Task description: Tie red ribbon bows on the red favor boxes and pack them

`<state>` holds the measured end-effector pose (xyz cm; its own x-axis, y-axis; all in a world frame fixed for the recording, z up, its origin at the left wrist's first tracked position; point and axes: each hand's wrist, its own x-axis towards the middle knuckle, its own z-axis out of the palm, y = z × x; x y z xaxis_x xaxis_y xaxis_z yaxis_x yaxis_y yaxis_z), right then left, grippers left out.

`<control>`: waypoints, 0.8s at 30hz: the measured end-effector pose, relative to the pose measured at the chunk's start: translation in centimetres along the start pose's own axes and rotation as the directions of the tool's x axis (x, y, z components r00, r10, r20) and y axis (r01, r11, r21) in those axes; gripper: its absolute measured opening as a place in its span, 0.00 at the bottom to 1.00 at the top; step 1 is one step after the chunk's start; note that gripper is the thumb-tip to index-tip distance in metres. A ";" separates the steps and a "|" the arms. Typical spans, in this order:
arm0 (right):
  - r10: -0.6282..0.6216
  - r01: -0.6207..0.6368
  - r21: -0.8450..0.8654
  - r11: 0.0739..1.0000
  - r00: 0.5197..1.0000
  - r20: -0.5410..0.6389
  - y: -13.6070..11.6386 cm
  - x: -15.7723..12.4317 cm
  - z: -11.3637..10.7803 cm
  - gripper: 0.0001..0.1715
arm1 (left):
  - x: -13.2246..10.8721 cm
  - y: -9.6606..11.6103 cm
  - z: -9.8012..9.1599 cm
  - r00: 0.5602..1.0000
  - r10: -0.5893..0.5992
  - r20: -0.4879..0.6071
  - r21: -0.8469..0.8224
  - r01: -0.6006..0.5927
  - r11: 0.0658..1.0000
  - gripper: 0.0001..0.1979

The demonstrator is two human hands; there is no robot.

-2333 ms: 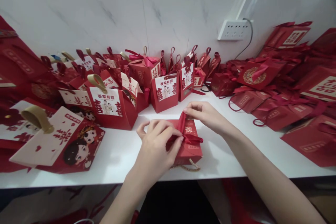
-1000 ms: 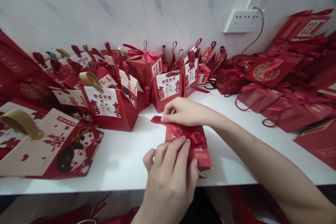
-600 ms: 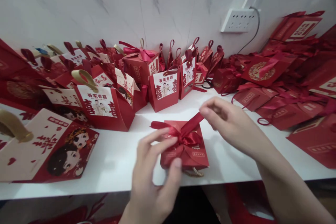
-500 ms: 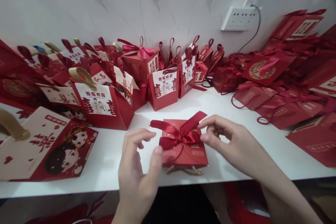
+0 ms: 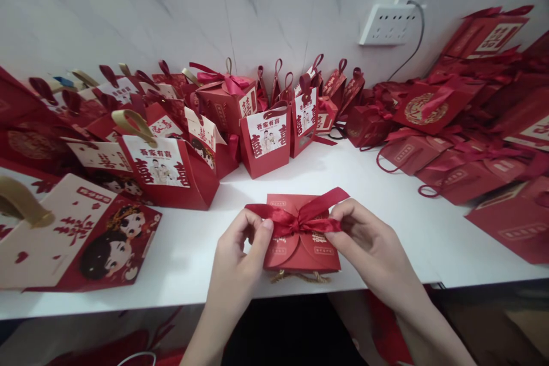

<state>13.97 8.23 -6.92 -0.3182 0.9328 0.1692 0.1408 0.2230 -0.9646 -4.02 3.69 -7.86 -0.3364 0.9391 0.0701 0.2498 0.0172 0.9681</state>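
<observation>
A red gift box with curved overlapping flaps lies on the white table in front of me. Across its top runs a shiny red ribbon, tied in a bow with a knot near the middle. My left hand pinches the bow's left side between thumb and fingers. On the other side, my right hand pinches the bow's right loop. A twisted gold cord sticks out from the box's near edge.
Red and white gift boxes with strap handles crowd the left and back of the white table. More red boxes are heaped at the right. A power socket with a cable hangs on the marbled wall.
Both hands have closed in on the bow and taken hold of it, one at each side. The bow is drawn wider and flatter. The box has stayed nearly in place.
</observation>
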 end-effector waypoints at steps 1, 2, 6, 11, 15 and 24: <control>-0.001 0.001 0.025 1.000 1.000 -0.001 0.0 -0.1 0.0 0.04 | 0.0 0.0 0.0 1.000 -0.001 0.000 -0.017 0.001 1.000 0.15; -0.002 0.002 0.045 0.999 1.000 -0.001 -0.1 -0.1 0.0 0.03 | 0.0 -0.1 0.1 1.000 -0.001 -0.001 -0.032 0.001 0.999 0.15; 0.008 -0.009 0.072 0.997 1.000 0.016 -0.4 -0.4 0.2 0.03 | 0.0 -0.2 0.3 1.000 -0.002 -0.008 -0.074 0.001 0.997 0.15; 0.031 -0.016 0.096 0.995 0.986 -0.162 0.1 -0.4 1.2 0.05 | -0.2 -0.3 0.5 1.000 -0.002 -0.026 -0.109 -0.001 0.994 0.15; 0.086 -0.036 0.282 0.959 0.982 -0.167 1.1 -0.6 1.5 0.05 | -0.4 -0.5 0.7 0.999 0.006 -0.040 -0.131 -0.012 0.991 0.15; 0.215 -0.129 0.590 0.797 0.974 -0.078 2.3 -0.6 0.8 0.16 | -0.6 -1.5 0.9 0.991 0.105 -0.080 -0.159 -0.117 0.980 0.12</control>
<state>13.74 7.94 -9.36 -0.2062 0.9781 -0.0267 -0.3998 -0.1092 -0.9101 -3.34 3.41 -9.58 -0.3796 0.9053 0.1907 0.1398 -0.1476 0.9791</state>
